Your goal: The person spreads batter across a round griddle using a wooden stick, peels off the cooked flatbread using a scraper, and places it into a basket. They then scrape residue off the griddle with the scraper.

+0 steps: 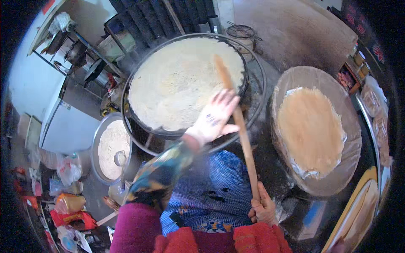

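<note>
A thin layer of pale batter [186,79] covers a large round black griddle. My left hand [215,118], in a white glove, is over the griddle's near right edge with its fingers apart, beside a long wooden spreader [244,139]. It is blurred, and whether it touches the wood cannot be told. My right hand [264,205] is bare and grips the lower end of the handle. The spreader's flat blade lies over the right part of the batter.
A metal basin of batter [114,148] with a ladle [120,158] stands at the left. On the right, a covered round tray [351,136] holds large thin flatbreads [311,131]. A metal ring [264,82] surrounds the griddle. Shelves with pots are at upper left.
</note>
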`<control>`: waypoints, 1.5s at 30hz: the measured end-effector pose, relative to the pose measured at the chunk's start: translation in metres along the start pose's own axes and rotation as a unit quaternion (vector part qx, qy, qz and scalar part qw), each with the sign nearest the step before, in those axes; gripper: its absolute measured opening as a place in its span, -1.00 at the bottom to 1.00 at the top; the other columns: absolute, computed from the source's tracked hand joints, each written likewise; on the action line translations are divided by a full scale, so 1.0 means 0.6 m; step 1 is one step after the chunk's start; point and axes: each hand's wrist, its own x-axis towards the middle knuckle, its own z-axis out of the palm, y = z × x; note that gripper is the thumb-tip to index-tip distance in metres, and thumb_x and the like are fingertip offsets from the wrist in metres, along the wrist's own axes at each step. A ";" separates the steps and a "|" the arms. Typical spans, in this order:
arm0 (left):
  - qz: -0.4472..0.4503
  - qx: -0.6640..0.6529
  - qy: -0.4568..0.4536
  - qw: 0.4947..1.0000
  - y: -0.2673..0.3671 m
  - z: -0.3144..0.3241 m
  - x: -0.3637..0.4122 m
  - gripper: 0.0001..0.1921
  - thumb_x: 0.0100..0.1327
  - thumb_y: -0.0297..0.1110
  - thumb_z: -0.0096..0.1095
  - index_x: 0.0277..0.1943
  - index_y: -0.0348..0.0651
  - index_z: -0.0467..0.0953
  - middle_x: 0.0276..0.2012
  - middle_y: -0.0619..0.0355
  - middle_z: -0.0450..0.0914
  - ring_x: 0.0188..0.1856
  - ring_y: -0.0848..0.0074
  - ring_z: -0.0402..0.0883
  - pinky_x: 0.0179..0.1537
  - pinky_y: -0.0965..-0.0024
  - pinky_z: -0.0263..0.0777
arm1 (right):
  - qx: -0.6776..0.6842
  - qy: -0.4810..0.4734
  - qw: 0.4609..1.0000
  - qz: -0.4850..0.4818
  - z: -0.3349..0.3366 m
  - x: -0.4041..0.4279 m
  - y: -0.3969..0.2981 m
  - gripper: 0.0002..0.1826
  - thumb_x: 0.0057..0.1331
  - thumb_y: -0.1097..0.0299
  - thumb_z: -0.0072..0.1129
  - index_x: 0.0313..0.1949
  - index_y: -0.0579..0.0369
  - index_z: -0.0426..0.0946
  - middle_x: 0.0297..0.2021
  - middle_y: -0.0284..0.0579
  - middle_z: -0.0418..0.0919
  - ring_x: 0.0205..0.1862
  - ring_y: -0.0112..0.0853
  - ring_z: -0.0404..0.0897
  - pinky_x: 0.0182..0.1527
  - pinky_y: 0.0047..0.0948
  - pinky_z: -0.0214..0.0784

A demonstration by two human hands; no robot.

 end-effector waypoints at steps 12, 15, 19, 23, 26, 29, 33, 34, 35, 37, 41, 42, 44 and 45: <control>-0.126 0.043 -0.108 0.985 -0.278 0.059 -0.068 -0.02 -0.11 0.39 0.24 0.15 -0.41 0.38 0.22 -0.27 0.36 0.33 -0.09 0.25 0.38 0.03 0.08 | 0.214 -0.253 0.941 0.060 0.115 0.215 -0.088 -0.37 0.47 0.26 -0.07 0.47 -0.15 -0.02 -0.74 -0.33 0.23 -0.79 -0.58 0.18 -0.74 -0.55 0.06; -0.167 0.057 -0.089 0.980 -0.326 0.036 -0.125 -0.02 -0.12 0.39 0.26 0.15 -0.37 0.38 0.23 -0.25 0.36 0.34 -0.09 0.24 0.37 0.01 0.09 | 0.195 -0.274 0.939 0.067 0.158 0.240 -0.099 -0.40 0.46 0.31 -0.07 0.46 -0.12 0.05 -0.75 -0.33 0.24 -0.81 -0.57 0.18 -0.76 -0.55 0.04; -0.211 0.090 -0.080 0.970 -0.370 0.001 -0.234 0.03 -0.14 0.42 0.22 0.17 -0.42 0.36 0.23 -0.26 0.36 0.36 -0.06 0.22 0.40 0.05 0.03 | 0.105 -0.288 0.951 0.049 0.221 0.258 -0.110 -0.42 0.45 0.33 -0.06 0.44 -0.11 0.10 -0.74 -0.32 0.29 -0.82 -0.58 0.19 -0.77 -0.55 0.03; -0.270 0.110 -0.080 0.953 -0.376 -0.054 -0.352 0.04 -0.10 0.39 0.22 0.24 -0.41 0.29 0.24 -0.31 0.32 0.35 -0.11 0.20 0.39 0.02 0.04 | 0.068 -0.329 0.940 0.056 0.281 0.270 -0.084 -0.39 0.43 0.34 0.01 0.44 -0.12 0.12 -0.69 -0.31 0.38 -0.80 -0.60 0.26 -0.76 -0.57 0.08; -0.291 0.103 -0.079 0.948 -0.369 -0.087 -0.433 0.02 -0.02 0.38 0.19 0.26 -0.42 0.25 0.25 -0.33 0.30 0.36 -0.15 0.18 0.39 0.00 0.03 | -0.050 -0.302 0.951 0.048 0.319 0.261 -0.086 -0.37 0.39 0.30 0.09 0.43 -0.22 0.16 -0.66 -0.31 0.40 -0.76 -0.56 0.35 -0.74 -0.55 0.18; -0.334 0.121 -0.128 0.926 -0.308 -0.094 -0.529 -0.02 0.16 0.33 0.08 0.32 -0.48 0.14 0.29 -0.38 0.23 0.38 -0.17 0.13 0.41 -0.02 -0.03 | -0.102 -0.332 0.938 -0.001 0.319 0.272 -0.037 -0.37 0.38 0.32 0.11 0.41 -0.28 0.18 -0.62 -0.33 0.47 -0.70 -0.56 0.43 -0.69 -0.54 0.28; -0.308 0.131 -0.065 0.940 -0.196 -0.134 -0.516 0.15 0.06 0.46 0.07 0.37 -0.50 0.03 0.34 -0.44 0.08 0.41 -0.25 0.02 0.42 -0.15 -0.19 | -0.260 -0.296 0.911 -0.120 0.237 0.188 -0.023 -0.38 0.36 0.17 0.09 0.39 -0.18 0.21 -0.48 -0.02 0.64 -0.55 -0.44 0.59 -0.36 -0.40 0.50; -0.255 0.087 -0.045 0.962 -0.163 -0.128 -0.415 0.14 0.06 0.48 0.03 0.38 -0.46 0.05 0.33 -0.41 0.12 0.40 -0.24 0.04 0.41 -0.14 -0.17 | -0.262 -0.231 0.916 -0.197 0.173 0.178 0.008 -0.38 0.34 0.22 0.11 0.38 -0.11 0.23 -0.47 -0.08 0.64 -0.56 -0.47 0.57 -0.41 -0.43 0.48; -0.217 0.073 -0.038 0.973 -0.138 -0.102 -0.312 0.15 0.04 0.52 -0.02 0.37 -0.45 0.07 0.32 -0.39 0.14 0.39 -0.22 0.07 0.40 -0.15 -0.14 | -0.265 -0.162 0.909 -0.276 0.108 0.159 0.033 -0.38 0.32 0.27 0.13 0.37 -0.05 0.25 -0.47 -0.13 0.64 -0.57 -0.51 0.56 -0.46 -0.45 0.45; -0.092 0.039 0.009 0.995 -0.107 -0.067 -0.144 0.14 0.02 0.52 0.01 0.35 -0.44 0.12 0.28 -0.36 0.21 0.39 -0.16 0.09 0.41 -0.10 -0.14 | -0.147 -0.043 0.988 -0.023 0.048 0.081 -0.004 -0.35 0.33 0.28 0.10 0.40 -0.02 0.20 -0.57 -0.17 0.54 -0.61 -0.51 0.50 -0.58 -0.45 0.37; 0.102 -0.017 0.023 0.994 -0.077 0.097 0.096 0.04 -0.14 0.39 0.28 0.17 -0.46 0.33 0.16 -0.32 0.39 0.31 -0.11 0.25 0.35 0.02 0.08 | -0.038 0.088 0.994 -0.043 0.026 0.051 -0.009 -0.35 0.42 0.19 -0.01 0.46 -0.13 0.07 -0.64 -0.26 0.42 -0.67 -0.48 0.43 -0.61 -0.51 0.31; 0.098 -0.011 0.028 0.995 -0.089 0.125 0.108 0.04 -0.14 0.39 0.28 0.17 -0.46 0.33 0.16 -0.32 0.39 0.31 -0.11 0.25 0.35 0.02 0.08 | 0.029 0.062 0.998 -0.001 0.033 0.064 -0.028 -0.34 0.43 0.20 -0.01 0.47 -0.12 0.03 -0.68 -0.28 0.36 -0.71 -0.51 0.36 -0.65 -0.53 0.24; 0.048 0.011 -0.108 0.993 -0.118 0.151 0.126 -0.04 -0.26 0.26 0.41 0.08 -0.45 0.44 0.10 -0.30 0.45 0.29 -0.08 0.30 0.32 0.07 0.15 | 0.160 -0.017 0.987 0.018 0.032 0.094 -0.037 -0.33 0.44 0.17 -0.03 0.48 -0.13 -0.01 -0.75 -0.36 0.21 -0.79 -0.59 0.18 -0.73 -0.56 0.03; 0.051 0.010 -0.104 0.993 -0.138 0.146 0.138 -0.04 -0.26 0.26 0.41 0.08 -0.45 0.44 0.10 -0.30 0.45 0.29 -0.08 0.30 0.32 0.07 0.15 | 0.159 -0.013 0.987 0.014 0.031 0.121 -0.044 -0.33 0.44 0.17 -0.03 0.48 -0.13 -0.01 -0.75 -0.36 0.21 -0.79 -0.59 0.18 -0.73 -0.56 0.03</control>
